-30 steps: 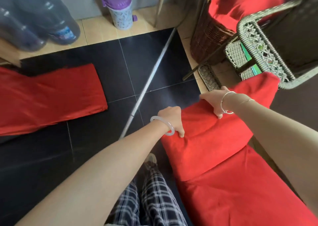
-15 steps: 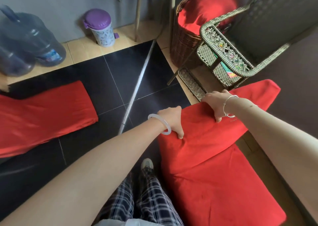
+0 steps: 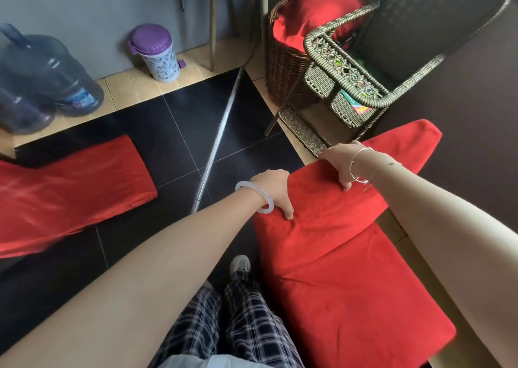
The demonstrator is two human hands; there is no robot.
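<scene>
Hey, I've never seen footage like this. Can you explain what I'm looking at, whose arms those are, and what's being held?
There is no machine here. A person wears a wide-angle camera on the head, looking forward and down, so the two bare arms are the wearer's own. The left hand and right hand both grip the folded edge of a red cloth, fingers curled over it, thumbs on top. It is spread beside the wearer's checked trousers. Further left, on the dark tiles, lie a second red cloth and a metal pole. At the back stand water bottles and a purple-lidded bin. To the right are a wicker chair and a basket holding something red.
</scene>
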